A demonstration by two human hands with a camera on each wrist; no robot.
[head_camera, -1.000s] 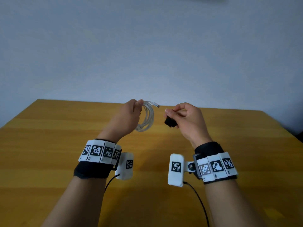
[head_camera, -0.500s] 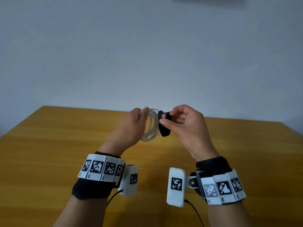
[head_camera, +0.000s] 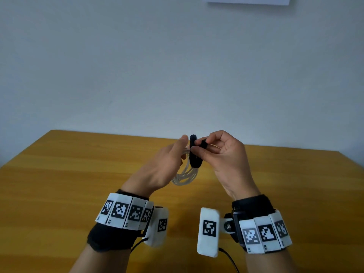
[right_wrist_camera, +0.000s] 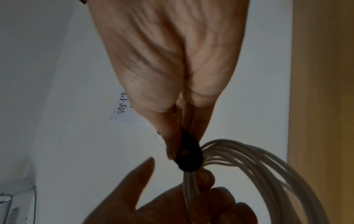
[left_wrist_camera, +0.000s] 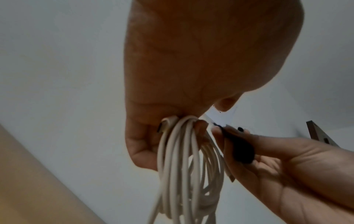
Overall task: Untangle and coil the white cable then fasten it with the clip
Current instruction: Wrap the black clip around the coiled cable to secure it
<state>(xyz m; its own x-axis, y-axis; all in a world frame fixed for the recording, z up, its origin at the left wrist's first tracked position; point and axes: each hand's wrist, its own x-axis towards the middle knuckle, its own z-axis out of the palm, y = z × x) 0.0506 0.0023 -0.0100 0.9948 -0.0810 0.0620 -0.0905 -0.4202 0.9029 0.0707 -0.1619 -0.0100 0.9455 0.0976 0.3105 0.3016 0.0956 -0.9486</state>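
The white cable (head_camera: 185, 175) hangs as a coil of several loops above the wooden table (head_camera: 59, 174). My left hand (head_camera: 167, 160) grips the top of the coil (left_wrist_camera: 182, 159), fingers curled round the loops. My right hand (head_camera: 220, 152) pinches the black clip (head_camera: 195, 154) between thumb and fingers. The clip (right_wrist_camera: 188, 154) touches the bunched top of the coil (right_wrist_camera: 258, 163); in the left wrist view the clip (left_wrist_camera: 242, 150) sits just right of the loops. Whether it encloses the cable I cannot tell.
A pale wall rises behind the table's far edge (head_camera: 275, 148). A white paper (head_camera: 248, 0) hangs high on the wall. Both wrists wear marker bands with white camera blocks (head_camera: 207, 232).
Both hands have risen and come together. The right hand has brought the black clip from apart on the right up against the top of the coil held by the left hand.
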